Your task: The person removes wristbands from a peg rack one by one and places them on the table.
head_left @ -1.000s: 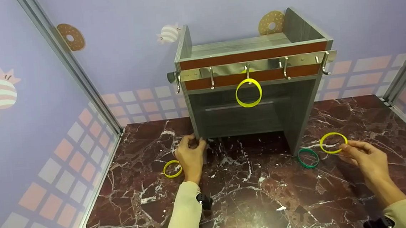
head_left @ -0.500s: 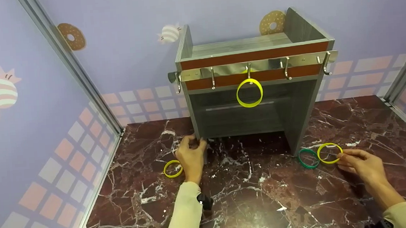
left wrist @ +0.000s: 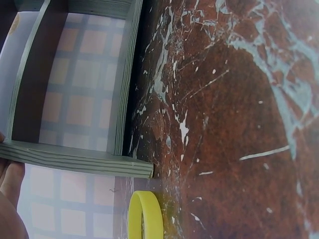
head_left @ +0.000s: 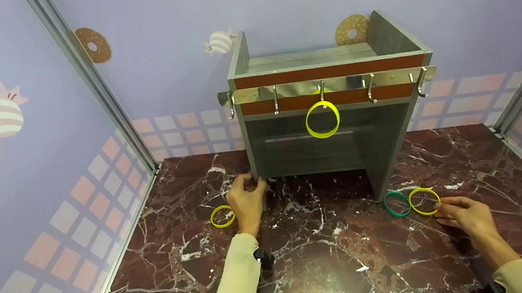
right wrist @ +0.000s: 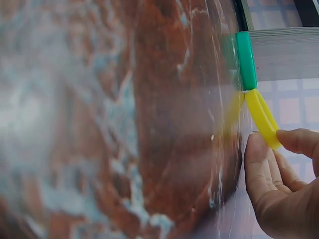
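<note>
My left hand (head_left: 246,207) grips the lower left side panel (left wrist: 75,160) of a grey wooden shelf unit (head_left: 390,149), thumb in front and fingers behind. Close by that hand, a yellow ring (left wrist: 154,219) lies on the table. With thumb and fingers, my right hand (head_left: 470,219) pinches the edge of another flat-walled yellow ring (right wrist: 261,117), tilted low over the marble. Its far edge meets a green ring (right wrist: 247,59) lying by the shelf's right foot. A third yellow ring (head_left: 324,136) hangs from the middle hook of the metal rail (head_left: 257,95).
The dark red marbled table (head_left: 306,263) shows white veins and reflections. Several more hooks (head_left: 422,84) line the rail, bearing nothing. Patterned panel walls (head_left: 154,71) stand behind and at both sides. Each wrist carries a small black camera (head_left: 263,259).
My right hand has moved left and down, bringing its yellow ring beside the green ring and close to the table. The left hand keeps its grip on the panel.
</note>
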A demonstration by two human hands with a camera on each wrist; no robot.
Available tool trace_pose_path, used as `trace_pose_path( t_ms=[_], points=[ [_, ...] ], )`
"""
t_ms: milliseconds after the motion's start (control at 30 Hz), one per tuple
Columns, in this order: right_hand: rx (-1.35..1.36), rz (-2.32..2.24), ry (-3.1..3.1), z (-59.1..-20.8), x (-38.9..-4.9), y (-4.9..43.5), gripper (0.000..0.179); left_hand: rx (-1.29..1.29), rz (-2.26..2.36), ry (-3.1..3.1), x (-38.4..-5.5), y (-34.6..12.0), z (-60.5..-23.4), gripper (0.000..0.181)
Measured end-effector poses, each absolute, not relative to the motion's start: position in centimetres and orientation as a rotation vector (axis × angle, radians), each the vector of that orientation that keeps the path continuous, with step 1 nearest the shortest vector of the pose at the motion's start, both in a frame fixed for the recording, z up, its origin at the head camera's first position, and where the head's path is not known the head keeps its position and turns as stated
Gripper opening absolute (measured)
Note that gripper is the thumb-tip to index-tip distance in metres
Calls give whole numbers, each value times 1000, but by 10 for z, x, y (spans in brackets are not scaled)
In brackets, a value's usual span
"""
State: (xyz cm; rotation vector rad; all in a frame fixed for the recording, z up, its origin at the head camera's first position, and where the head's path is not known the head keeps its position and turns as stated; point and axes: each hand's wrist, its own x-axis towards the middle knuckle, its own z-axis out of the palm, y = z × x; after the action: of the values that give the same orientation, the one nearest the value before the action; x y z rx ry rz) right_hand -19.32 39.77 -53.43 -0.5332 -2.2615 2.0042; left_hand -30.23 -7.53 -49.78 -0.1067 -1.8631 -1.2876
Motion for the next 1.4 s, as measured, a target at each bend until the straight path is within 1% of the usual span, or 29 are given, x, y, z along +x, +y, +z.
trace_pose_path(
  t_ms=[367,700,800,967,1233,1400],
  points=[
    [-494,1927,-2373,-531,-193,400,39,-103,-1300,-1864,-302,-75,-496,14],
    [-474,1714,-2484,-524,-192,394,42,-101,-1285,-1865,-303,-76,-497,14],
    [-454,1591,-2516,-520,-193,389,41,-96,-1301,-1864,-302,-76,-497,14],
    [-405,1422,-2561,-511,-192,379,38,-90,-1296,-1878,-302,-76,-497,14],
    [-278,1421,-2501,-490,-193,361,44,-99,-1315,-1872,-301,-75,-498,13],
    [-177,1423,-2440,-474,-194,347,43,-96,-1329,-1871,-301,-76,-499,13]
  ],
)
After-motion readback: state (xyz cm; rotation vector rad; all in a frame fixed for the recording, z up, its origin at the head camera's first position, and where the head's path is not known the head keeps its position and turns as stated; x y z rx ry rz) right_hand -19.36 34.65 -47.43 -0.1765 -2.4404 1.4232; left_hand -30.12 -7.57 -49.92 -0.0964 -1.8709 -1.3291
